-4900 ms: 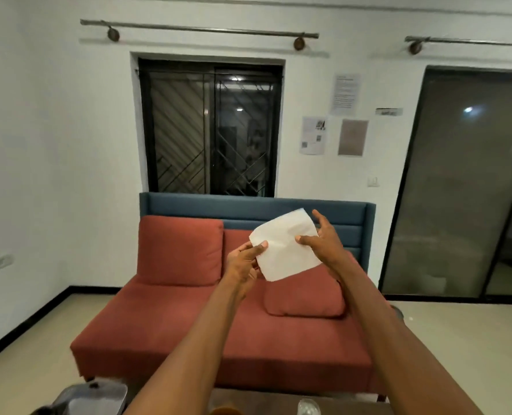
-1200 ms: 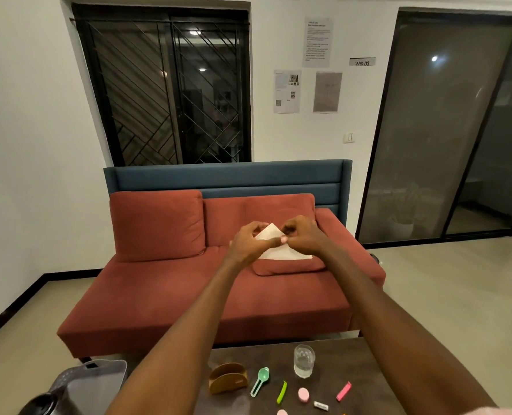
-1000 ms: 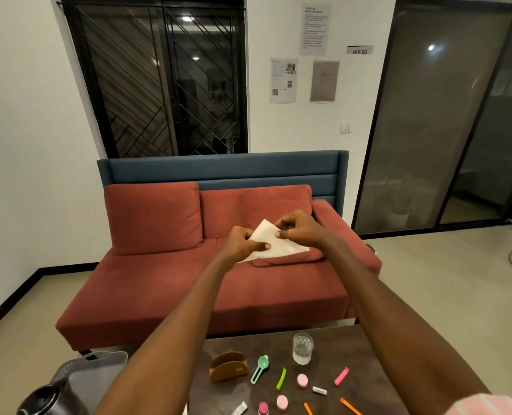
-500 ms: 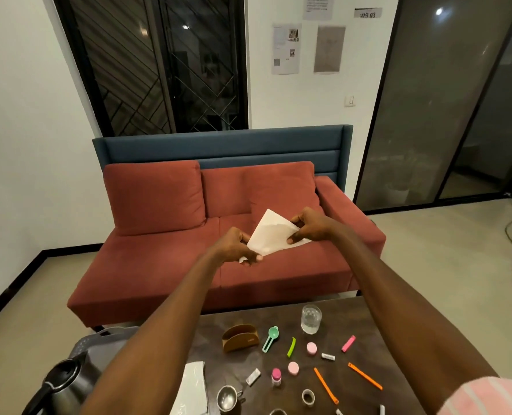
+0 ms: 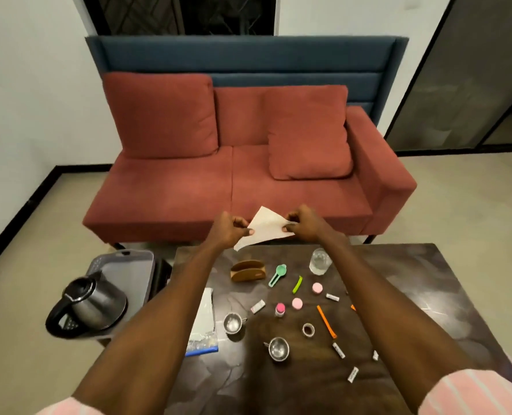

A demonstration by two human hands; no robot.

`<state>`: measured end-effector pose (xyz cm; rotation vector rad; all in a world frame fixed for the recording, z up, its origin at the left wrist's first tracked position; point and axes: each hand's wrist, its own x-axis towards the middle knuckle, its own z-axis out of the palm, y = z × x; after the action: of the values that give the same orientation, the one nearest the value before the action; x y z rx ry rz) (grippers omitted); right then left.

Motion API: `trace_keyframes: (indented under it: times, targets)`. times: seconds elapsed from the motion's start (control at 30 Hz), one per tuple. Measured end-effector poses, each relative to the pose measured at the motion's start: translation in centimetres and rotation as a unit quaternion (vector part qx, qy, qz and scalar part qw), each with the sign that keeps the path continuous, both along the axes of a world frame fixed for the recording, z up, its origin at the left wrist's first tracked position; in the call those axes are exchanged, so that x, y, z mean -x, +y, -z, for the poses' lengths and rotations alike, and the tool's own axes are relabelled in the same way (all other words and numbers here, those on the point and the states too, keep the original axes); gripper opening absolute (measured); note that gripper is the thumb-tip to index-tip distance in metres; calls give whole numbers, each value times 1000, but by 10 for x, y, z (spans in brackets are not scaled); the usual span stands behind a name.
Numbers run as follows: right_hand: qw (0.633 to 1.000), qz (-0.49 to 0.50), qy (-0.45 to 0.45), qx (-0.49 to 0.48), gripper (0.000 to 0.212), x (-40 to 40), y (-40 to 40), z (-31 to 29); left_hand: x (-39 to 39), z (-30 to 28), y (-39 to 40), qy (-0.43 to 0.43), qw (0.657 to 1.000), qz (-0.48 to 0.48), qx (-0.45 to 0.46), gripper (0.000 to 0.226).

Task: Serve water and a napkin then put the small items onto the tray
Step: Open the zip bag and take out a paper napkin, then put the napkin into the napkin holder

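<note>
Fingertips of your left hand (image 5: 229,230) and right hand (image 5: 304,223) pinch opposite edges of the folded napkin (image 5: 265,227), held above the table's (image 5: 428,283) far edge; the wooden holder (image 5: 247,271) lies just below, nearer your left.

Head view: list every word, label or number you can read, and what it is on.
None can be read.
Small white packets on the table: print too small and blurred.
Kettle base: markings blurred.
</note>
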<state>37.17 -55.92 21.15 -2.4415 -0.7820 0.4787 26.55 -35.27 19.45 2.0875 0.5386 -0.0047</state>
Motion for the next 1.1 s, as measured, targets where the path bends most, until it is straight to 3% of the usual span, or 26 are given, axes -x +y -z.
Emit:
trace_keyframes:
  times: [0.07, 0.27, 0.7, 1.1]
  targets:
    - [1000, 7, 8, 7, 2, -4, 10, 30, -2, 24, 5, -2, 998, -33, -56, 18]
    - [996, -27, -70, 54, 21, -29, 43, 120, -16, 96, 19, 2, 992, -81, -95, 13]
    - [984, -57, -99, 138, 23, -80, 80, 300, -63, 281, 35, 115, 983, -116, -81, 18]
    - [982, -58, -43, 174, 22, -86, 92, 367, -74, 337, 51, 185, 972, -139, -48, 18]
